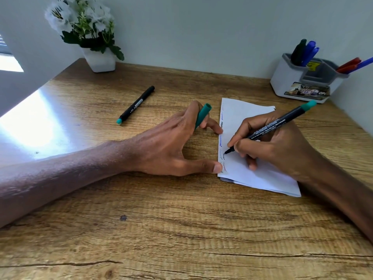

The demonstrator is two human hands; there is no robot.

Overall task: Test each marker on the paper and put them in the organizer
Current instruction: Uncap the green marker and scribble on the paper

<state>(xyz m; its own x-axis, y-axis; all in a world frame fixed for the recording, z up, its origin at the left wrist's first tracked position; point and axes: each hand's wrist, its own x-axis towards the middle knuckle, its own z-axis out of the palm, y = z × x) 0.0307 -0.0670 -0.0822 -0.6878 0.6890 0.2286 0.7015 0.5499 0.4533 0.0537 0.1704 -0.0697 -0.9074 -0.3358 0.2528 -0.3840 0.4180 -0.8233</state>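
The right hand [282, 146] grips a black marker with a teal end [278, 124], its tip on folded white paper [252, 174] near the wooden desk's [181, 229] right edge. The left hand [171, 144] pinches a teal cap [202, 115] between two fingers and presses the paper's left edge. A white-and-grey organizer [292, 81] stands at the back right corner.

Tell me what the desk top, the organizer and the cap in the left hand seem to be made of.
Desk top: wood or wood-look laminate, semi-gloss; grain lines and a bright glare patch show. Organizer: moulded plastic, probably; smooth white body, grey insert. Cap: smooth teal plastic by its look, hollow open end, pinched between fingers of the left hand.
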